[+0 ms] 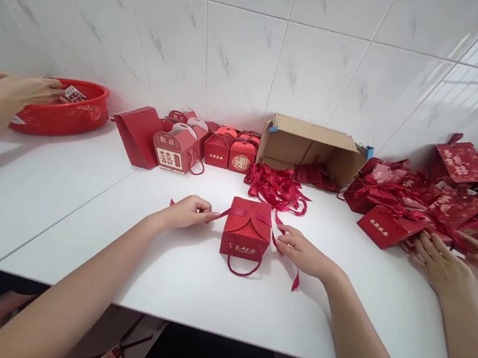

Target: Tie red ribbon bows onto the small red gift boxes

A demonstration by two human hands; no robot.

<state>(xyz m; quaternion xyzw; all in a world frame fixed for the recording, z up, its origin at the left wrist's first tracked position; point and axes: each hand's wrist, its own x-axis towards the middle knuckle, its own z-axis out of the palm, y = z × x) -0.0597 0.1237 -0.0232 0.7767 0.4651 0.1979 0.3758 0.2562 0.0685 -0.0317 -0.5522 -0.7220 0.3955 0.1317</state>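
Note:
In front of me on the white table stands a small red gift box with gold lettering and a cord handle hanging down its front. A dark red ribbon passes through slots in its top flaps and runs out to both sides. To the left of the box, my left hand pinches one end of the ribbon. On the other side my right hand has its thumb and fingers closed on the opposite end, whose tail hangs toward the table. Neither hand touches the box itself.
Behind the box lie a pile of loose ribbons and a cardboard box on its side. More gift boxes stand left of it; a heap lies right. Co-workers' hands reach into a red basket and the right heap.

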